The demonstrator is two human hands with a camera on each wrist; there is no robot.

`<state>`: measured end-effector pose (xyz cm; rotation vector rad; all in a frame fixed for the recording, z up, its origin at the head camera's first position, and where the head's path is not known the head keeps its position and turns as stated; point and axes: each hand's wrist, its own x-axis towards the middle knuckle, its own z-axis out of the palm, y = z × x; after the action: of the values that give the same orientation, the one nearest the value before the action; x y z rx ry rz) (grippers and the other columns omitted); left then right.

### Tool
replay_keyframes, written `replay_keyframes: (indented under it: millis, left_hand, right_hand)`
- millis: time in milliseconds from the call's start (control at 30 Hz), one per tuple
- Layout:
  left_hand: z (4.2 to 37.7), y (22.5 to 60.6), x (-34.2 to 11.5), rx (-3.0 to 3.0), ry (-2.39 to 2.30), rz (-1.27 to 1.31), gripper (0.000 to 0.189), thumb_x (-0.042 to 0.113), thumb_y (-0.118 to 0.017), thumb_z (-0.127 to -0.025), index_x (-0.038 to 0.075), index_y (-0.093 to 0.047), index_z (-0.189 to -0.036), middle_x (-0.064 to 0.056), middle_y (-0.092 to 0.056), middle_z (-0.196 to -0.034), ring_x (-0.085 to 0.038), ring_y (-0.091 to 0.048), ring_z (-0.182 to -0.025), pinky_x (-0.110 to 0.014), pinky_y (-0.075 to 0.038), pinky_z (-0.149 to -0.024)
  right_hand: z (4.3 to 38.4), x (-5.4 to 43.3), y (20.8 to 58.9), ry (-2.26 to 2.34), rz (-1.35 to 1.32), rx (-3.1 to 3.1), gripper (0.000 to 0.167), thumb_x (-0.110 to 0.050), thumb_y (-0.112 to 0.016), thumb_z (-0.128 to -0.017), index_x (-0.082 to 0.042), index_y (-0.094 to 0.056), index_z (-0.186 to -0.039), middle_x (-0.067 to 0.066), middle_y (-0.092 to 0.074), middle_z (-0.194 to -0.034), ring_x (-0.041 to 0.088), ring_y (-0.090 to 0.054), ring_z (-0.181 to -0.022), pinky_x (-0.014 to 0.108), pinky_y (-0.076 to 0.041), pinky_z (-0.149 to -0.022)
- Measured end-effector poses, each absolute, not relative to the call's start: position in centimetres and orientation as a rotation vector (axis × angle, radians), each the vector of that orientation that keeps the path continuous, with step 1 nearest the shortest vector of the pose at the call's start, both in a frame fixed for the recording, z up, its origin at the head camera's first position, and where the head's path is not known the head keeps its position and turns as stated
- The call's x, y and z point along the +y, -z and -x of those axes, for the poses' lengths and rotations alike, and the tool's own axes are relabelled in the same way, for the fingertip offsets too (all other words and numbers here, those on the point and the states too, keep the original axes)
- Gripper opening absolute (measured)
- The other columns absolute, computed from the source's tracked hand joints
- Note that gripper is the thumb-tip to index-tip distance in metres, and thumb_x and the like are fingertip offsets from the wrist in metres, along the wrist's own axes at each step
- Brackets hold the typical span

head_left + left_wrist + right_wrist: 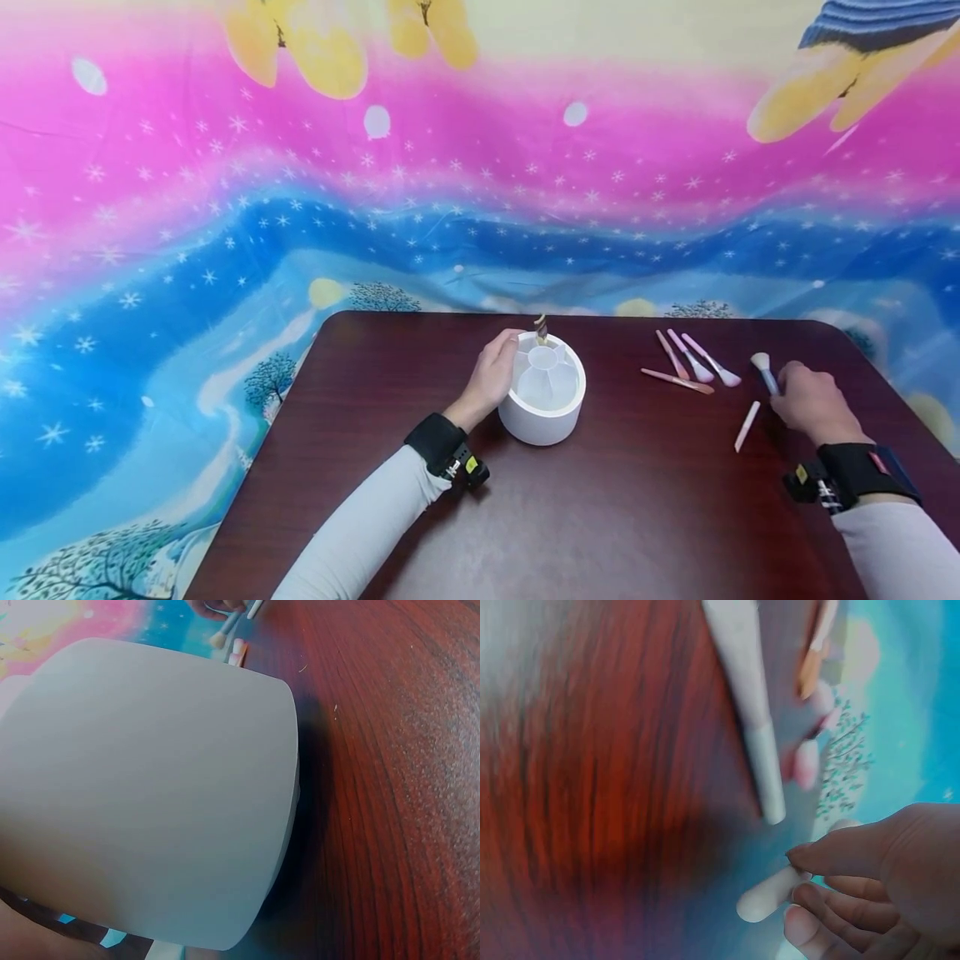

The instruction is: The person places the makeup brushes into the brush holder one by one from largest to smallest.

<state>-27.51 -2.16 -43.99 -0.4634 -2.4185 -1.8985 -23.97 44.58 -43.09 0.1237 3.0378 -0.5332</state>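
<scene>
My left hand (495, 367) holds a round white divided organizer (547, 427) by its left side, with fingers at the rim. A short dark-and-gold twisted piece (542, 327) sticks up at the organizer's back edge. In the left wrist view the organizer's pale wall (150, 780) fills most of the picture. At the right of the table my right hand (813, 404) pinches a makeup brush (771, 383) with a fluffy pale head. Seen from the right wrist, thumb and fingers close around a pale rounded end (761, 900). The brush's remaining length is hidden there.
Several pink-handled makeup brushes (703, 371) lie in a loose group between the organizer and my right hand. Nearer me is a short white stick-like brush (747, 427). The dark wooden table (615, 508) ends in front of a colourful patterned cloth (480, 183).
</scene>
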Motion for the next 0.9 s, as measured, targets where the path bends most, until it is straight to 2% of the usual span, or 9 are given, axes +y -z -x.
replay_keyframes:
  millis: [267, 467, 633, 800, 900]
  left_hand:
    - [27.6, 44.1, -2.3, -2.419, 1.895, 0.469, 0.044, 0.025, -0.029, -0.112, 0.004, -0.060, -0.136, -0.014, -0.065, -0.131, -0.027, -0.059, -0.124, -0.046, -0.044, -0.109]
    - [27.6, 44.0, -2.2, -2.416, 1.877, 0.476, 0.044, 0.024, -0.030, -0.112, 0.003, -0.060, -0.135, -0.015, -0.066, -0.131, -0.026, -0.059, -0.124, -0.045, -0.044, -0.109]
    - [27.5, 44.1, -2.2, -2.399, 1.881, 0.478, 0.043, 0.022, -0.030, -0.112, 0.002, -0.061, -0.134, -0.015, -0.067, -0.128, -0.026, -0.060, -0.122, -0.044, -0.044, -0.107]
    - [27.5, 44.0, -2.2, -2.409, 1.884, 0.475, 0.043, 0.022, -0.031, -0.112, 0.003, -0.061, -0.134, -0.015, -0.066, -0.129, -0.026, -0.060, -0.122, -0.043, -0.045, -0.107]
    - [27.5, 44.0, -2.2, -2.417, 1.877, 0.479, 0.043, 0.023, -0.030, -0.112, 0.003, -0.062, -0.134, -0.015, -0.066, -0.129, -0.026, -0.060, -0.122, -0.044, -0.045, -0.107]
  right_hand:
    - [23.7, 41.8, 41.2, 0.583, -0.030, 3.151, 0.029, 0.001, -0.065, -0.092, 0.020, -0.052, -0.110, 0.029, -0.060, -0.083, 0.031, -0.056, -0.066, 0.037, -0.047, -0.052]
    - [23.7, 38.9, 39.3, 0.693, 0.062, 3.279, 0.031, -0.001, -0.063, -0.094, 0.021, -0.054, -0.114, 0.037, -0.063, -0.095, 0.044, -0.066, -0.078, 0.047, -0.055, -0.057]
    - [24.1, 36.3, 37.4, 0.737, 0.143, 3.360, 0.030, -0.007, -0.061, -0.098, 0.017, -0.056, -0.115, 0.034, -0.064, -0.099, 0.047, -0.066, -0.086, 0.056, -0.054, -0.070]
    - [24.1, 33.6, 35.6, 0.794, 0.263, 3.383, 0.028, -0.013, -0.060, -0.101, 0.012, -0.060, -0.115, 0.030, -0.067, -0.099, 0.042, -0.067, -0.085, 0.056, -0.053, -0.073]
    - [24.1, 32.0, 34.7, 0.827, 0.328, 3.392, 0.027, -0.015, -0.061, -0.102, 0.009, -0.062, -0.113, 0.026, -0.069, -0.097, 0.039, -0.069, -0.084, 0.051, -0.055, -0.071]
